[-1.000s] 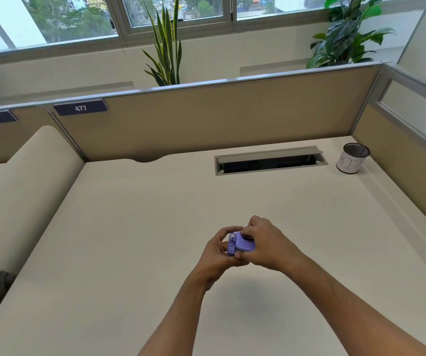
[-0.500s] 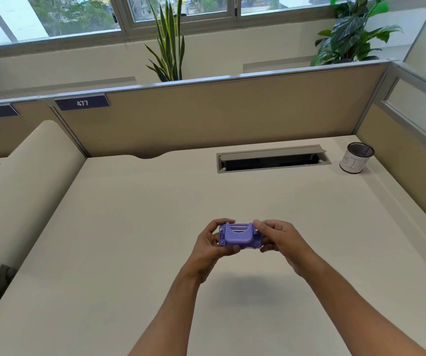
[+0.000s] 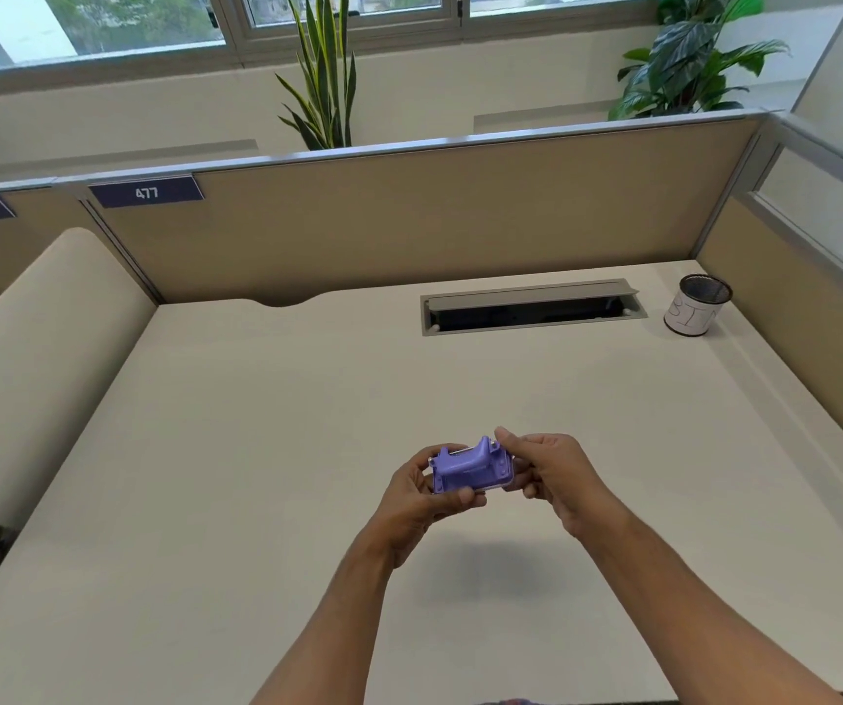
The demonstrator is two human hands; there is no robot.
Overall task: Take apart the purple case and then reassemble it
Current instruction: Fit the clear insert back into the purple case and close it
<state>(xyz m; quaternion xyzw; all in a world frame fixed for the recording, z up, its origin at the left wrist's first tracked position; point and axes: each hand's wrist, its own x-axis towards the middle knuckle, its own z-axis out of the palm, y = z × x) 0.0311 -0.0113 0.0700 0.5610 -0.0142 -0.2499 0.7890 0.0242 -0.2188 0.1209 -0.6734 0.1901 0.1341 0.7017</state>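
The purple case (image 3: pixel 470 468) is a small rectangular plastic shell with a raised hump along its top edge, held in the air above the desk (image 3: pixel 256 475). My left hand (image 3: pixel 417 493) grips its left end, thumb under the front face. My right hand (image 3: pixel 544 473) pinches its right end, fingertips on the top right corner. The case's back side faces me and the two halves look joined.
A mesh cup labelled BIN (image 3: pixel 696 306) stands at the back right corner. A cable slot (image 3: pixel 531 312) is cut into the desk's rear. Beige partition walls (image 3: pixel 434 221) close the back and right sides; a rounded divider (image 3: pixel 38 363) runs along the left.
The case has turned in my hands: from edge-on under my right hand, to flat-faced, to tilted with its hump up. My right hand has shifted to the right end.
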